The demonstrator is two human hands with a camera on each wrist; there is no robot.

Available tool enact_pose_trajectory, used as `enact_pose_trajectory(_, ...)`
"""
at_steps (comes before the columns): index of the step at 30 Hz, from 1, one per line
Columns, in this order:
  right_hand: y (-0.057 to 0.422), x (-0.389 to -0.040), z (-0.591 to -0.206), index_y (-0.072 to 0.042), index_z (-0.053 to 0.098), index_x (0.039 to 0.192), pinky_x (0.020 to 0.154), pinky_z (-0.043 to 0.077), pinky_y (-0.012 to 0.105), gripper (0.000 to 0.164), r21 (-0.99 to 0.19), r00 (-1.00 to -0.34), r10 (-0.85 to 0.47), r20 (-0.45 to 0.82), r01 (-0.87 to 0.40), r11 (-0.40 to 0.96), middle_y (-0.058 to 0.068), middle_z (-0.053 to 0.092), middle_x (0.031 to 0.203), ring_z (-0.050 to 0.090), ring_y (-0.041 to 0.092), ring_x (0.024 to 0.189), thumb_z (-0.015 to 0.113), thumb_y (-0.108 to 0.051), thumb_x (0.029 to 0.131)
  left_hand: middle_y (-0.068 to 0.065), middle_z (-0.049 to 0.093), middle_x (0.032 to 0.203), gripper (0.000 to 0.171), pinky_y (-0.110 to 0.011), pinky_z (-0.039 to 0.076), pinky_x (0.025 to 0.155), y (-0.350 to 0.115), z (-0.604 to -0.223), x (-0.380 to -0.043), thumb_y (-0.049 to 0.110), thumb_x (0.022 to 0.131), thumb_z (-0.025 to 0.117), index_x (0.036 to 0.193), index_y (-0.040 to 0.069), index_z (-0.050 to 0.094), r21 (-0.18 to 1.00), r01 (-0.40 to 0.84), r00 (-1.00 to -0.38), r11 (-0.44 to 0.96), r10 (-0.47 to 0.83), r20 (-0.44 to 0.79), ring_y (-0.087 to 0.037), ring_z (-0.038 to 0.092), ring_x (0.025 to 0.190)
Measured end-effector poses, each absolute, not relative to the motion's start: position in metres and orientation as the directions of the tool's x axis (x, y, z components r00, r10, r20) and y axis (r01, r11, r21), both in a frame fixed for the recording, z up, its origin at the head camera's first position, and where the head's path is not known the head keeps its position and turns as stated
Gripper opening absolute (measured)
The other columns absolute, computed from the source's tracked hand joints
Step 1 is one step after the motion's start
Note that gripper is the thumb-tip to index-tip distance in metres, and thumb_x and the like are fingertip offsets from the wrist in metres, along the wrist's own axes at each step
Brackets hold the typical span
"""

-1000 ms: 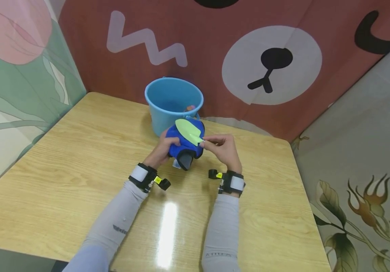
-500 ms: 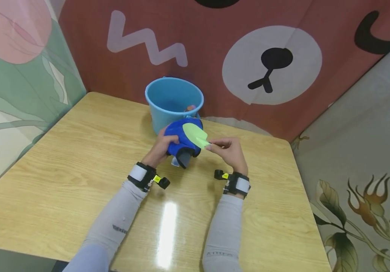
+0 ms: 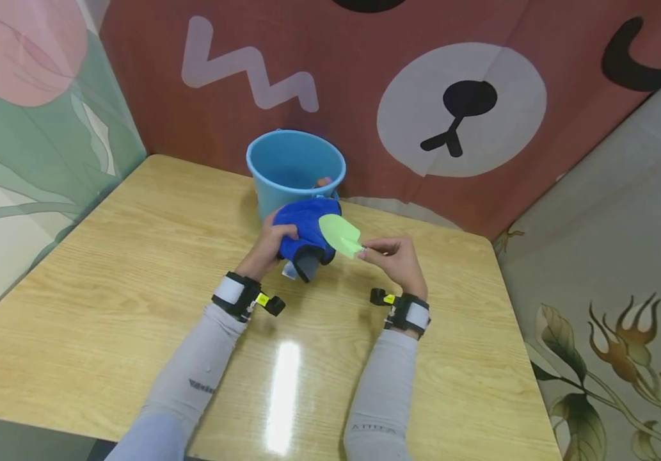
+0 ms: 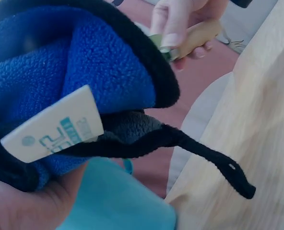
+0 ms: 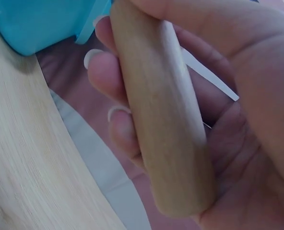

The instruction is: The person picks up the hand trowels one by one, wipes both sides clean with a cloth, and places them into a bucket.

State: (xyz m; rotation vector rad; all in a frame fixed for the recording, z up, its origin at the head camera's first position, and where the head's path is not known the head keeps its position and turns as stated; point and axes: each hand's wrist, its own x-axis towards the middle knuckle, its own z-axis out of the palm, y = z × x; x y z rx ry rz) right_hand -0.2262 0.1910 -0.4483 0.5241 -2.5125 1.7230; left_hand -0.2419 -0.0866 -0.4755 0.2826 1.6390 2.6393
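Observation:
My left hand (image 3: 263,248) grips a bunched blue fleecy cloth (image 3: 306,223) with black edging and a grey patch. Its fingers are mostly hidden behind the cloth; the thumb lies on the near side. In the left wrist view a white label (image 4: 55,127) and a black strap (image 4: 223,165) hang from the cloth. My right hand (image 3: 400,264) holds a small hand trowel (image 3: 338,234) with a pale green blade. Its wooden handle (image 5: 163,110) lies between thumb and fingers in the right wrist view. The blade's left edge overlaps the cloth in the head view.
A light blue bucket (image 3: 269,200) stands at the back of the wooden table (image 3: 105,288), just behind the cloth, with something orange-brown (image 3: 323,182) inside near its rim. A brown bear-print wall hanging (image 3: 353,77) rises behind the table.
My right hand has drawn the trowel right and slightly down, from over the cloth to its right edge. The left hand has shifted slightly left with the cloth. The bucket stays put.

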Motion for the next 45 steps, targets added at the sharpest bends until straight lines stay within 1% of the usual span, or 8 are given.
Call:
enact_pose_trajectory(6, 0.194, -0.222, -0.446, 0.004, 0.078, 0.103, 0.078, 0.058, 0.028, 0.022, -0.895, -0.957, -0.210, 0.200, -0.266, 0.358, 0.019, 0.077, 0.101, 0.072, 0.016, 0.088, 0.081, -0.009, 0.085, 0.005, 0.058, 0.086, 0.032, -0.025, 0.045, 0.077, -0.101, -0.473, -0.244, -0.010, 0.069, 0.052, 0.091, 0.013, 0.060, 0.876, 0.155, -0.977, -0.456, 0.061, 0.204, -0.014, 0.052, 0.084)
enact_pose_trajectory(11, 0.193, -0.217, -0.443, 0.003, 0.077, 0.106, 0.081, 0.056, 0.028, 0.023, -0.881, -0.965, -0.173, 0.198, -0.252, 0.400, 0.019, 0.076, 0.104, 0.071, 0.014, 0.091, 0.080, -0.010, 0.087, 0.005, 0.059, 0.085, 0.033, -0.026, 0.046, 0.077, -0.110, -0.471, -0.243, -0.011, 0.069, 0.052, 0.091, 0.013, 0.060, 0.879, 0.184, -0.974, -0.440, 0.037, 0.222, -0.013, 0.053, 0.083)
enact_pose_trajectory(15, 0.192, -0.217, -0.441, 0.004, 0.077, 0.106, 0.078, 0.056, 0.027, 0.023, -0.875, -0.963, -0.138, 0.231, -0.268, 0.403, 0.019, 0.076, 0.103, 0.071, 0.011, 0.088, 0.079, -0.010, 0.088, 0.004, 0.059, 0.088, 0.034, -0.027, 0.045, 0.081, -0.112, -0.469, -0.240, -0.012, 0.069, 0.053, 0.093, 0.012, 0.060, 0.888, 0.183, -0.975, -0.423, 0.038, 0.219, -0.015, 0.053, 0.086)
enact_pose_trajectory(20, 0.190, -0.219, -0.439, 0.005, 0.077, 0.105, 0.073, 0.058, 0.027, 0.022, -0.886, -0.958, -0.110, 0.266, -0.288, 0.362, 0.012, 0.078, 0.098, 0.071, 0.011, 0.080, 0.079, -0.008, 0.087, 0.002, 0.057, 0.092, 0.031, -0.029, 0.043, 0.084, -0.110, -0.467, -0.239, -0.010, 0.071, 0.055, 0.094, 0.010, 0.059, 0.901, 0.192, -0.973, -0.390, 0.047, 0.228, -0.017, 0.051, 0.091)
enact_pose_trajectory(24, 0.190, -0.219, -0.437, 0.006, 0.077, 0.105, 0.073, 0.059, 0.026, 0.023, -0.893, -0.952, -0.094, 0.292, -0.306, 0.329, 0.008, 0.078, 0.098, 0.071, 0.011, 0.079, 0.079, -0.008, 0.087, 0.001, 0.058, 0.097, 0.033, -0.030, 0.044, 0.087, -0.108, -0.467, -0.240, -0.008, 0.071, 0.056, 0.100, 0.007, 0.060, 0.906, 0.199, -0.970, -0.373, 0.058, 0.237, -0.018, 0.052, 0.094)
enact_pose_trajectory(31, 0.184, -0.216, -0.434, 0.011, 0.074, 0.106, 0.073, 0.059, 0.025, 0.024, -0.897, -0.937, -0.098, 0.334, -0.348, 0.273, 0.011, 0.078, 0.099, 0.072, 0.010, 0.079, 0.078, -0.003, 0.087, 0.000, 0.058, 0.104, 0.040, -0.032, 0.042, 0.091, -0.105, -0.471, -0.237, -0.006, 0.074, 0.057, 0.113, -0.002, 0.059, 0.923, 0.165, -0.972, -0.349, 0.103, 0.212, -0.019, 0.051, 0.100)
enact_pose_trajectory(36, 0.177, -0.215, -0.432, 0.012, 0.074, 0.105, 0.073, 0.059, 0.025, 0.024, -0.887, -0.923, -0.118, 0.365, -0.384, 0.256, 0.017, 0.077, 0.100, 0.073, 0.008, 0.079, 0.078, -0.003, 0.087, -0.002, 0.061, 0.111, 0.055, -0.031, 0.043, 0.092, -0.099, -0.473, -0.235, -0.006, 0.073, 0.057, 0.128, -0.009, 0.056, 0.937, 0.151, -0.970, -0.315, 0.133, 0.202, -0.020, 0.053, 0.103)
enact_pose_trajectory(45, 0.156, -0.216, -0.423, 0.007, 0.076, 0.104, 0.075, 0.059, 0.027, 0.020, -0.867, -0.902, -0.167, 0.399, -0.430, 0.250, 0.022, 0.076, 0.102, 0.074, 0.010, 0.082, 0.078, -0.004, 0.087, -0.013, 0.061, 0.126, 0.066, -0.031, 0.044, 0.096, -0.091, -0.478, -0.236, -0.005, 0.072, 0.058, 0.138, -0.005, 0.054, 0.953, 0.083, -0.977, -0.290, 0.166, 0.136, -0.020, 0.054, 0.108)
